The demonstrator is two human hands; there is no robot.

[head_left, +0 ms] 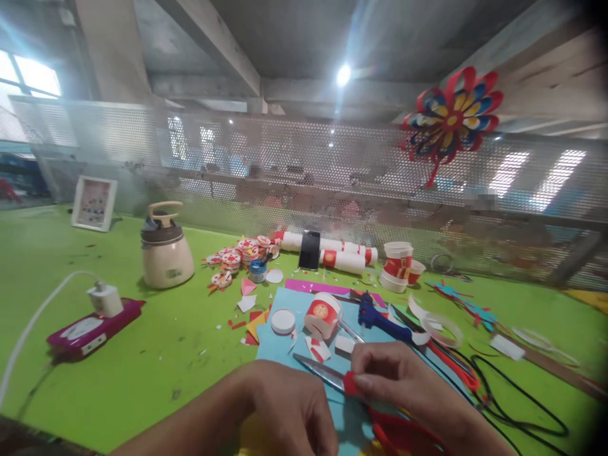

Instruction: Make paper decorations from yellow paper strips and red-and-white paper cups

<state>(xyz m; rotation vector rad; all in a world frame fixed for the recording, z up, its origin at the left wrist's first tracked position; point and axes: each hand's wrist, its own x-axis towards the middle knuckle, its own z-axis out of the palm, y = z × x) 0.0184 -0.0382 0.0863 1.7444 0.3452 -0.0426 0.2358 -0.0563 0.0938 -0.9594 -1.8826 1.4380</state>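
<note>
My left hand (297, 408) is low in the middle, its fingers curled down and what they hold, if anything, hidden. To its right, my right hand (396, 380) pinches a small red piece (350, 382) between thumb and finger. Scissors (318, 370) with red handles lie under and beside my right hand, the blade tip pointing left. Beyond them, a red and white paper cup (323, 315) rests on its side on a light blue sheet (280, 348). Near it are a round white lid (283, 321), a white block (344, 345) and a blue glue gun (384, 320).
A beige flask (166, 253) and a purple power strip (95, 329) stand at the left. Farther back are stacked cups (397, 266), a phone (310, 249), white rolls (344, 261) and a blue jar (258, 271). Black cord (517, 411) loops at the right.
</note>
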